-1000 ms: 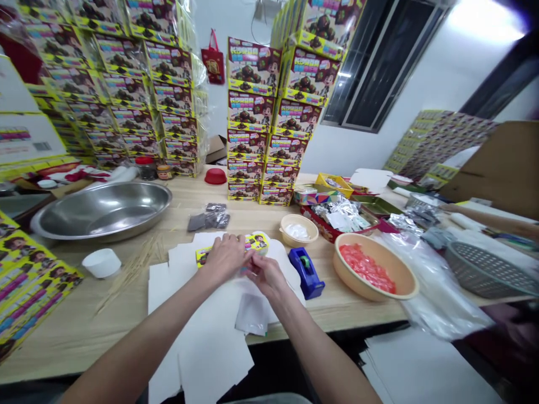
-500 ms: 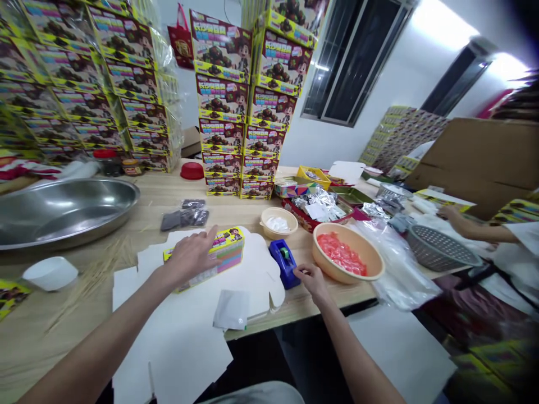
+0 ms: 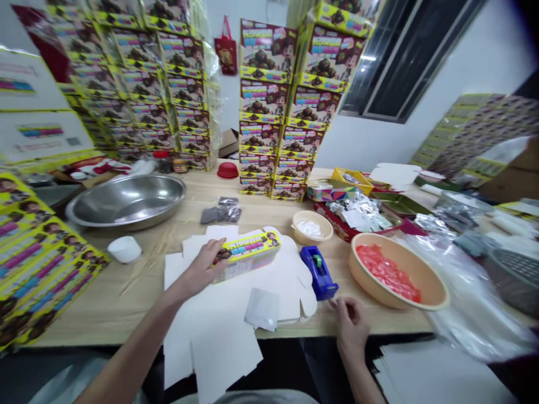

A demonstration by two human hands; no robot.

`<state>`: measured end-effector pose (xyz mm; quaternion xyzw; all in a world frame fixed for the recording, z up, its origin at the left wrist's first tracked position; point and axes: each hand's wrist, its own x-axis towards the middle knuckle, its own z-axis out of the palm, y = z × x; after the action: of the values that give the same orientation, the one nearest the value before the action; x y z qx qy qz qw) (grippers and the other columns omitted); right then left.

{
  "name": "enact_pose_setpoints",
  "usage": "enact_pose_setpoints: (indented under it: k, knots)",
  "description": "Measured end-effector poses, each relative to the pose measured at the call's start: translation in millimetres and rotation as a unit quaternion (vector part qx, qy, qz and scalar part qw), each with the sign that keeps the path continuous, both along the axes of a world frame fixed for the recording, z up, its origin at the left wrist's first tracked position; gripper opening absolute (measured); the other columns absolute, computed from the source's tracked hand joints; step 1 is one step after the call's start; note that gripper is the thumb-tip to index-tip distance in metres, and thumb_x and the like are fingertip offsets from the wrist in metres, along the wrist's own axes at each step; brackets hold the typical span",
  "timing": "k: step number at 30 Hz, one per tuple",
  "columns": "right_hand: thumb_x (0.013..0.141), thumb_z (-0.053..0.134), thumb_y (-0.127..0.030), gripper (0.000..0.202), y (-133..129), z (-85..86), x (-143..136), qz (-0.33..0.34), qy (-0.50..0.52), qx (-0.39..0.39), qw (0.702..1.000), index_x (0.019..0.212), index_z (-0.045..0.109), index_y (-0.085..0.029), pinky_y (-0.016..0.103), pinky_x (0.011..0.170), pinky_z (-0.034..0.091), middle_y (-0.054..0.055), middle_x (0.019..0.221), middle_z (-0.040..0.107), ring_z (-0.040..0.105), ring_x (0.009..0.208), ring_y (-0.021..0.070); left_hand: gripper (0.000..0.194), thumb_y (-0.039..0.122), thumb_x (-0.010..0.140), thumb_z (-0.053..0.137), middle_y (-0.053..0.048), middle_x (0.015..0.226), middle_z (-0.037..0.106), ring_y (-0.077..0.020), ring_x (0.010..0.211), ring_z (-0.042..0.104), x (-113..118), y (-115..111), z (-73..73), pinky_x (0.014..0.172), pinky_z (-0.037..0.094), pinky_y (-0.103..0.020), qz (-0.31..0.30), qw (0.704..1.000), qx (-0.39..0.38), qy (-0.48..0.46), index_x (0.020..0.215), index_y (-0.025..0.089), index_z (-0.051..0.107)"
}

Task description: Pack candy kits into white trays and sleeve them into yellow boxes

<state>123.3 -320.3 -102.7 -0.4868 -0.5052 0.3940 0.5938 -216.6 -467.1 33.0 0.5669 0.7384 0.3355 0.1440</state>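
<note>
My left hand [image 3: 202, 268] grips the left end of a small yellow printed box [image 3: 249, 249], fingers over its top and the thumb along the near side. The box lies on a stack of flat white cardboard blanks [image 3: 202, 320]. My right hand [image 3: 351, 325] is closed in a pinch just off the near end of a blue tape dispenser [image 3: 319, 273]. A short bit of tape [image 3: 333, 303] appears to be between the fingertips and the dispenser. A small white packet [image 3: 262, 308] lies on the blanks in front of the box.
On the right stand a peach basin [image 3: 438, 292] of red wrapped pieces, plastic bags [image 3: 471, 314] and a small bowl [image 3: 327, 235]. A steel basin [image 3: 126, 202], a white cup [image 3: 124, 249] and printed boxes [image 3: 46, 264] are left. Dark packets [image 3: 222, 211] and stacked cartons [image 3: 269, 101] stand behind.
The view has turned left. My right hand has drawn back from the dispenser toward me, still pinched. My left hand has slid toward the box's left end, showing more of its top.
</note>
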Motion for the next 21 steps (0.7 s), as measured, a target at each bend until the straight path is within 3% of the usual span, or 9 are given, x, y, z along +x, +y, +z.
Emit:
enact_pose_setpoints:
  k: [3, 5, 8, 11, 14, 18, 21]
  knots:
    - [0.066, 0.074, -0.038, 0.028, -40, 39.5, -61, 0.108, 0.098, -0.062, 0.987, 0.077, 0.064, -0.015, 0.031, 0.065, 0.052, 0.000, 0.074, 0.059, 0.054, 0.068, 0.0139, 0.049, 0.032, 0.085, 0.042, -0.012, 0.124, 0.047, -0.0253, 0.116, 0.041, 13, -8, -0.1, 0.103, 0.034, -0.043, -0.003, 1.000, 0.014, 0.021, 0.132, 0.016, 0.041]
    - [0.067, 0.073, -0.038, 0.026, -71, 69.7, -111, 0.239, 0.134, -0.129, 0.953, 0.074, 0.065, -0.014, 0.027, 0.058, 0.050, 0.003, 0.073, 0.061, 0.056, 0.067, 0.0146, 0.048, 0.028, 0.086, 0.042, -0.012, 0.123, 0.046, -0.0251, 0.115, 0.040, 19, -13, -1.7, 0.103, 0.034, -0.044, -0.005, 0.999, 0.014, 0.029, 0.132, 0.015, 0.039]
    - [0.069, 0.072, -0.041, 0.028, -104, 96.0, -174, 0.335, 0.168, -0.187, 0.908, 0.070, 0.064, -0.013, 0.025, 0.054, 0.047, 0.003, 0.067, 0.061, 0.055, 0.059, 0.0124, 0.048, 0.025, 0.086, 0.041, -0.012, 0.124, 0.044, -0.0247, 0.113, 0.039, 24, -19, -1.7, 0.102, 0.034, -0.043, -0.010, 0.999, 0.014, 0.029, 0.133, 0.014, 0.037]
    - [0.070, 0.072, -0.044, 0.032, -114, 93.9, -203, 0.333, 0.160, -0.183, 0.911, 0.065, 0.061, -0.014, 0.024, 0.052, 0.043, 0.000, 0.055, 0.057, 0.050, 0.050, 0.0101, 0.048, 0.022, 0.085, 0.041, -0.011, 0.125, 0.043, -0.0237, 0.113, 0.039, 28, -22, 1.6, 0.101, 0.034, -0.041, -0.011, 1.000, 0.015, 0.018, 0.132, 0.015, 0.037]
    - [0.070, 0.072, -0.044, 0.033, -111, 82.7, -207, 0.327, 0.151, -0.162, 0.919, 0.063, 0.058, -0.014, 0.022, 0.051, 0.041, -0.002, 0.052, 0.054, 0.047, 0.050, 0.0093, 0.041, 0.025, 0.085, 0.043, -0.008, 0.120, 0.047, -0.0231, 0.110, 0.042, 33, -20, 4.2, 0.097, 0.036, -0.040, 0.018, 1.000, 0.017, 0.011, 0.125, 0.019, 0.043]
    - [0.070, 0.072, -0.044, 0.032, -103, 80.7, -205, 0.363, 0.159, -0.183, 0.900, 0.068, 0.060, -0.015, 0.022, 0.055, 0.044, -0.001, 0.060, 0.057, 0.050, 0.055, 0.0095, 0.019, 0.029, 0.085, 0.045, -0.004, 0.101, 0.055, -0.0215, 0.097, 0.049, 37, -4, 2.1, 0.087, 0.038, -0.037, 0.125, 0.991, 0.034, 0.038, 0.099, 0.020, 0.055]
    - [0.065, 0.075, -0.043, 0.031, -97, 83.7, -206, 0.385, 0.169, -0.234, 0.877, 0.073, 0.062, -0.016, 0.023, 0.057, 0.048, 0.000, 0.068, 0.060, 0.055, 0.063, 0.0119, 0.017, 0.025, 0.086, 0.041, -0.004, 0.094, 0.057, -0.0207, 0.093, 0.051, 28, 6, 1.1, 0.084, 0.037, -0.037, 0.145, 0.986, 0.033, 0.071, 0.093, 0.021, 0.056]
